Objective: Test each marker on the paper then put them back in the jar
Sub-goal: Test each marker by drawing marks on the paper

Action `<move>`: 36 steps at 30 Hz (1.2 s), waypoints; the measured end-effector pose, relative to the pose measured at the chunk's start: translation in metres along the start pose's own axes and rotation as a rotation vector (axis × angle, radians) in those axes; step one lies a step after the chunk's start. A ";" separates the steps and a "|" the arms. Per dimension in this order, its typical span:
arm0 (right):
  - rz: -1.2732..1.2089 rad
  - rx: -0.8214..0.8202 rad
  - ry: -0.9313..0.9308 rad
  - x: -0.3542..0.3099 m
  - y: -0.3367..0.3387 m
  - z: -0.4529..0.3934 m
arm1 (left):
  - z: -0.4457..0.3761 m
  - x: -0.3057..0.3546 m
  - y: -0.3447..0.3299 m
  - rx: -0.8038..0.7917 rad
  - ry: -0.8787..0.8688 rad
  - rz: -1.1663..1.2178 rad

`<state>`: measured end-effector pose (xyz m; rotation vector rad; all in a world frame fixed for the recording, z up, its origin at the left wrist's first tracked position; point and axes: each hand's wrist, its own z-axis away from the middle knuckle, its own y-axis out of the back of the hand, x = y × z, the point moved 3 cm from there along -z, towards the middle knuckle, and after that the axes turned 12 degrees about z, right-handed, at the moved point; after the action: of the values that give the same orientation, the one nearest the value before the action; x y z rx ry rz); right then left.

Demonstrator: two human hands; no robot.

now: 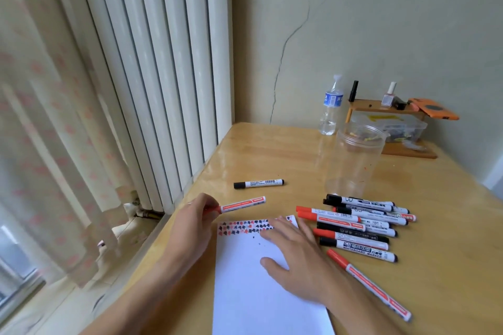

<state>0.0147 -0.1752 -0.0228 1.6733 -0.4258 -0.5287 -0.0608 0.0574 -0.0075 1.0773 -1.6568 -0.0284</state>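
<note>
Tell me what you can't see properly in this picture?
All in the head view:
- Cap end of the red marker: hidden inside the left hand, so capped or not is unclear.
- Marks on the paper: partly covered by the right hand.
- Paper's bottom: cut off by the frame edge.
- Box contents: blurred behind the jar.

A single head-worn wide-angle camera looks forward and down from close above a wooden table, facing a room corner; frame edges appear stretched, perhaps by lens distortion.
</note>
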 end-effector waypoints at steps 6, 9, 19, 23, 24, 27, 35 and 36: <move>0.041 0.610 -0.060 -0.014 0.020 0.002 | 0.020 0.008 -0.011 -0.146 -0.192 0.013; 0.219 0.742 -0.128 -0.018 0.025 0.004 | 0.021 0.022 -0.016 -0.176 -0.292 0.032; 0.217 0.633 -0.041 -0.013 0.009 -0.002 | 0.026 0.036 -0.044 -0.363 -0.513 0.019; 0.204 0.588 -0.067 -0.013 0.006 -0.005 | 0.018 0.029 -0.052 -0.426 -0.602 -0.141; 0.183 0.566 -0.082 -0.012 0.005 -0.005 | 0.016 0.027 -0.054 -0.420 -0.605 -0.152; 0.152 0.529 -0.105 -0.010 0.004 -0.006 | 0.014 0.024 -0.056 -0.392 -0.603 -0.145; 0.163 0.533 -0.098 -0.017 0.011 -0.009 | 0.014 0.023 -0.046 -0.250 -0.613 -0.125; 0.160 0.527 -0.091 -0.017 0.011 -0.009 | 0.014 0.024 -0.046 -0.245 -0.614 -0.125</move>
<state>0.0054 -0.1603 -0.0090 2.0984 -0.8116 -0.3934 -0.0430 0.0084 -0.0189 1.0379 -2.0526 -0.6861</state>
